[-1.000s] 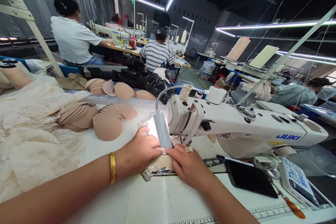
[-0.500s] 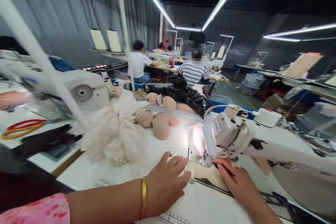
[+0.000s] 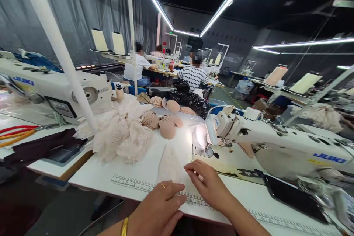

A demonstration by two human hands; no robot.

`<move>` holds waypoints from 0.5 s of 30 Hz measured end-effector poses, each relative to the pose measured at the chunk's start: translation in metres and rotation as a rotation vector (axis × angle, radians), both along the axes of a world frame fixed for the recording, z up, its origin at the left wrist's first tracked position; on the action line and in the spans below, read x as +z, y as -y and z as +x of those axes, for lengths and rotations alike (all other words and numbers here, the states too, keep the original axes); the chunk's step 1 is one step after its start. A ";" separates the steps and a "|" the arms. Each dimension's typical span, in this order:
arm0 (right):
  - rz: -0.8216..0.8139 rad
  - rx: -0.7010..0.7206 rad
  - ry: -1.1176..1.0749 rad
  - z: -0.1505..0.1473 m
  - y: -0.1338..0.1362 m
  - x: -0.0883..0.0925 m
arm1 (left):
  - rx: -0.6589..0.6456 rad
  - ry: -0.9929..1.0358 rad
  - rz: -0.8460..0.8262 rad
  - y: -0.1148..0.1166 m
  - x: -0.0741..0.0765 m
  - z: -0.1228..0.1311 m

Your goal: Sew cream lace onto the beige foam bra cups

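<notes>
My left hand (image 3: 159, 208) rests at the near edge of the white table (image 3: 129, 177), fingers spread and flat, a ring on one finger and a gold bangle on the wrist. Just above it lies a pale lace fabric piece (image 3: 169, 166), flat on the table. My right hand (image 3: 207, 184) lies to the right of that piece, fingers stretched toward it and touching its edge. A white sewing machine (image 3: 276, 143) stands beyond my right hand, its lamp (image 3: 200, 134) lit over the needle area.
A heap of cream lace (image 3: 121, 136) and tan foam cups (image 3: 163, 123) lie at the left-middle. A second sewing machine (image 3: 52, 88) and red-handled scissors (image 3: 16, 132) sit on the left table. A dark phone (image 3: 293, 195) lies at right. People sit working at the back.
Both hands have drawn back from under the needle to the table's near edge. The lace piece now lies flat in front of them. The camera has swung left, then partly back.
</notes>
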State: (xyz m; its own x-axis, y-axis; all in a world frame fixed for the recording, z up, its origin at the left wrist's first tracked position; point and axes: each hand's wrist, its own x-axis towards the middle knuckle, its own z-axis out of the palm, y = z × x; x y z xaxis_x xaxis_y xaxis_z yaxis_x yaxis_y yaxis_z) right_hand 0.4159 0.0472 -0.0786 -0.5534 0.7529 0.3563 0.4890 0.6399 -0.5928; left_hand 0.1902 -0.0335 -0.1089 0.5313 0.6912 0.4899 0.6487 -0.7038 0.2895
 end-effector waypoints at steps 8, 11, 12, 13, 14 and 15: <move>0.351 0.130 0.310 -0.049 -0.041 -0.007 | 0.481 0.175 0.047 -0.015 -0.016 -0.010; 0.342 0.179 0.353 -0.060 -0.045 0.001 | 0.532 0.228 -0.024 -0.024 -0.022 -0.011; 0.305 0.167 0.302 -0.058 -0.044 0.006 | 0.519 0.291 -0.074 -0.026 -0.019 -0.013; 0.241 0.147 0.222 -0.055 -0.042 0.010 | 0.493 0.369 -0.142 -0.029 -0.015 -0.016; 0.148 0.124 0.123 -0.049 -0.040 0.014 | 0.462 0.457 -0.220 -0.032 -0.008 -0.020; 0.032 0.102 0.018 -0.043 -0.037 0.017 | 0.431 0.550 -0.309 -0.036 -0.001 -0.023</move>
